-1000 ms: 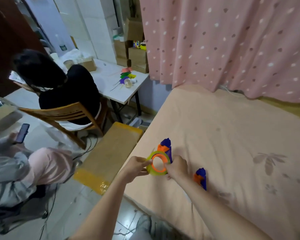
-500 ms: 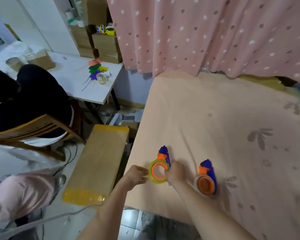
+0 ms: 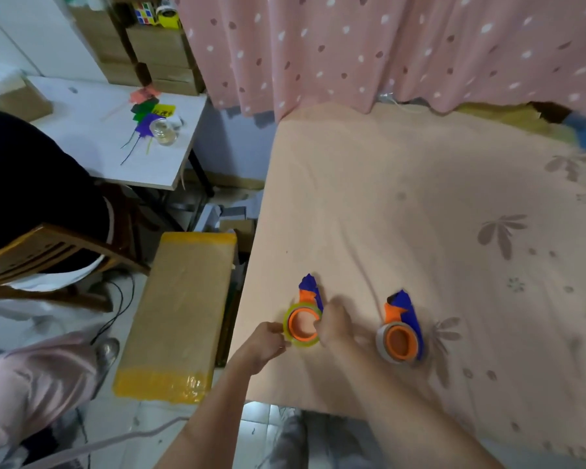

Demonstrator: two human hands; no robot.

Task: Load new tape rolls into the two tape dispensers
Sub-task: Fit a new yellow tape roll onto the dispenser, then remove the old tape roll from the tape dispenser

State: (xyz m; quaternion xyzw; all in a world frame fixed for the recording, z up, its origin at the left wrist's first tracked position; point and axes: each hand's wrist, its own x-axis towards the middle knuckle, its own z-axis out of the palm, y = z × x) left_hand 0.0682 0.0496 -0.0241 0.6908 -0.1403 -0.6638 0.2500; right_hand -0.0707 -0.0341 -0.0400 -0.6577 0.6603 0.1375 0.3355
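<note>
— Two hands at the near edge of the peach-covered table; what are they on?
— Both are on the yellow-green tape roll, which sits around the orange hub of the left tape dispenser. The left hand pinches the roll's left rim between thumb and fingertips. The right hand presses against its right side, fingers curled; it is blurred, so I cannot tell the exact grip.
— And the other one?
— Just right of the right hand, apart from it, lies the second tape dispenser, blue and orange, with a greyish roll around its hub.
— Farther back?
— Bare cloth, then a pink dotted curtain.
</note>
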